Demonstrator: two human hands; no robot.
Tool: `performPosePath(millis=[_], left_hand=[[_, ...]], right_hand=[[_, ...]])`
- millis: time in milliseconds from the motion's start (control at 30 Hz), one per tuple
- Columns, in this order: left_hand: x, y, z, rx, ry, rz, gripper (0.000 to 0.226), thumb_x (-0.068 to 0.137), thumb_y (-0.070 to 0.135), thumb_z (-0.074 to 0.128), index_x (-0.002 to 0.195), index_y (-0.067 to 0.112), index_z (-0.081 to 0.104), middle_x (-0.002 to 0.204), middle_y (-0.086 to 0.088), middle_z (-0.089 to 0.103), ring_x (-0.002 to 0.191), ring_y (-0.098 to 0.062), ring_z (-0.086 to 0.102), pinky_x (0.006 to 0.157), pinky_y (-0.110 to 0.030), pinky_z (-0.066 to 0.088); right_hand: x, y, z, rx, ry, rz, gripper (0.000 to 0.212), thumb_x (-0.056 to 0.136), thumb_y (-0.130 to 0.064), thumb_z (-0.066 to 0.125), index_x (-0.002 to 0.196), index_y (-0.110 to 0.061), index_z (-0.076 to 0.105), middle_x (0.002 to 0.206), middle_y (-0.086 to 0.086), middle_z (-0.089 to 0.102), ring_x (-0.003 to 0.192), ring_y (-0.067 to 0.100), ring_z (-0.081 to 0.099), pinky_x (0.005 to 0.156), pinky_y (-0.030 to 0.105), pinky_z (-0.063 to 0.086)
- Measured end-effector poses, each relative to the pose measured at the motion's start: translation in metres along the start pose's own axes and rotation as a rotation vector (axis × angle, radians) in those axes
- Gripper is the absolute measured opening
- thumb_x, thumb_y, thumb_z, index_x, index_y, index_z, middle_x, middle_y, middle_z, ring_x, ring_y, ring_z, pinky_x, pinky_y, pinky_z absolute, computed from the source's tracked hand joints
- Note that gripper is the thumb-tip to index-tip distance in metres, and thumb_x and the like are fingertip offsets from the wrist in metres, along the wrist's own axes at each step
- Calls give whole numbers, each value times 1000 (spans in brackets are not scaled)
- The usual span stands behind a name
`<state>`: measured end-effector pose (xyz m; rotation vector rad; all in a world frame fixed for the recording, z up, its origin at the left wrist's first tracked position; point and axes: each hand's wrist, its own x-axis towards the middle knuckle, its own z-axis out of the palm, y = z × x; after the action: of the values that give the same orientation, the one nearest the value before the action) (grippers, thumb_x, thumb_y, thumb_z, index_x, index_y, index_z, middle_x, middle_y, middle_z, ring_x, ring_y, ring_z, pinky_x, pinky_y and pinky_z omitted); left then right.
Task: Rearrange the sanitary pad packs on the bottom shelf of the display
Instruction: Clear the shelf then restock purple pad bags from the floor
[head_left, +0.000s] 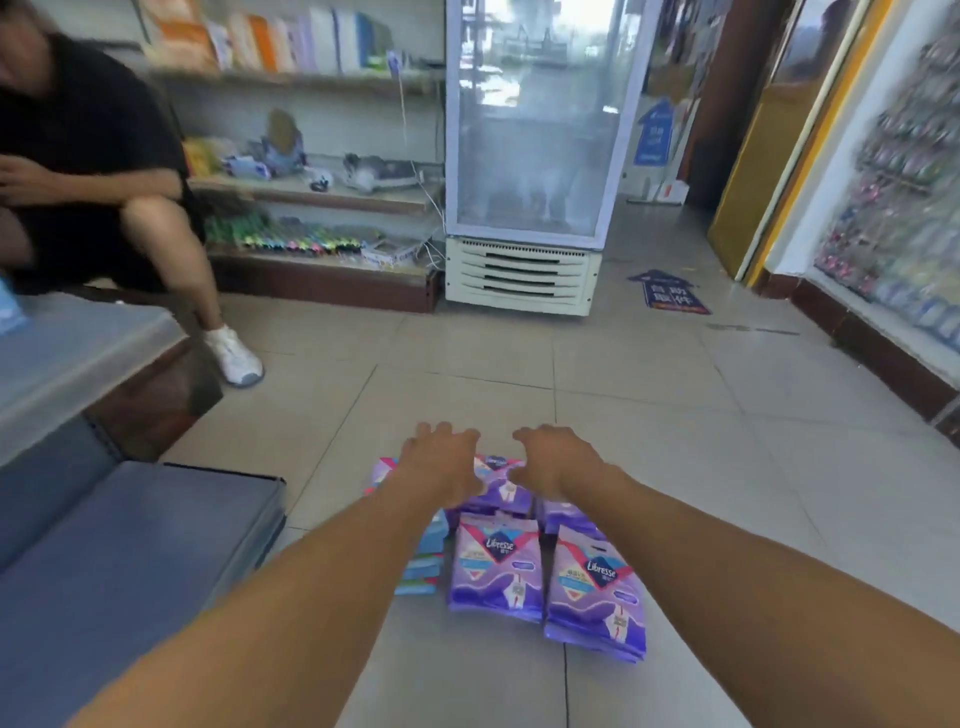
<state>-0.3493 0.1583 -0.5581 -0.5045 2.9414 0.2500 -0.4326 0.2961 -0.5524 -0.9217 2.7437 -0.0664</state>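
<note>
Tiled shop floor (675, 467), glass-door cooler (530, 156) at the back, stocked shelves (322, 192) to its left. Sanitary pad packs (496, 566) lie on the floor in a loose group: purple Libresse packs in front, blue-and-pink packs (423, 561) just to their left. Left hand (441, 457) and right hand (553, 457) reach out side by side over the far packs, fingers spread and bent downward; contact with the packs cannot be told. Seated person (93, 171) at upper left.
</note>
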Motion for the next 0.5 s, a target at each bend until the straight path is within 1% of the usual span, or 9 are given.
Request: performPosePath(millis=[100, 200, 267, 333, 400, 433, 500], left_hand=[[-44, -56, -55, 21, 105, -75, 69, 85, 44, 62, 145, 26, 34, 138, -11, 44, 131, -34, 38, 107, -42, 37], [-104, -117, -109, -1, 176, -200, 70, 87, 47, 61, 147, 26, 31, 141, -10, 42, 132, -34, 34, 105, -43, 37], [-147, -163, -135, 8, 210, -300, 65, 87, 46, 60, 144, 26, 35, 140, -10, 43, 131, -35, 34, 105, -45, 38], [-195, -211, -152, 21, 235, -416, 55, 84, 47, 59, 133, 25, 44, 131, -11, 49, 123, -35, 41, 101, -47, 41], [-240, -253, -159, 15, 260, -528, 51, 82, 50, 59, 123, 22, 48, 125, -10, 54, 118, -35, 46, 98, -46, 43], [-263, -269, -161, 15, 280, -583, 53, 81, 51, 60, 123, 21, 48, 125, -10, 54, 118, -35, 46, 98, -45, 43], [-305, -298, -161, 3, 307, -696, 61, 81, 51, 61, 133, 23, 44, 129, -12, 52, 123, -36, 44, 101, -44, 42]], right_hand=[[-8, -75, -38, -1, 81, -133, 59, 87, -45, 58, 139, -19, 46, 137, 10, 53, 126, 32, 48, 103, 45, 43], [-20, -159, -73, -26, 132, -292, 57, 86, -44, 57, 137, -20, 47, 132, 10, 56, 123, 32, 50, 100, 44, 45], [-32, -219, -91, -67, 163, -422, 55, 86, -43, 56, 135, -20, 48, 131, 9, 57, 123, 32, 52, 98, 42, 46], [-49, -279, -101, -97, 185, -556, 54, 88, -41, 55, 137, -19, 48, 134, 10, 56, 124, 32, 52, 99, 41, 47], [-67, -335, -104, -76, 190, -674, 51, 89, -39, 58, 135, -17, 49, 133, 11, 55, 125, 33, 51, 99, 43, 46], [-77, -361, -103, -59, 188, -720, 51, 89, -38, 59, 134, -16, 50, 133, 12, 54, 125, 33, 49, 100, 44, 45], [-96, -409, -101, -44, 181, -808, 55, 87, -39, 61, 135, -16, 47, 134, 12, 52, 126, 32, 48, 101, 44, 44]])
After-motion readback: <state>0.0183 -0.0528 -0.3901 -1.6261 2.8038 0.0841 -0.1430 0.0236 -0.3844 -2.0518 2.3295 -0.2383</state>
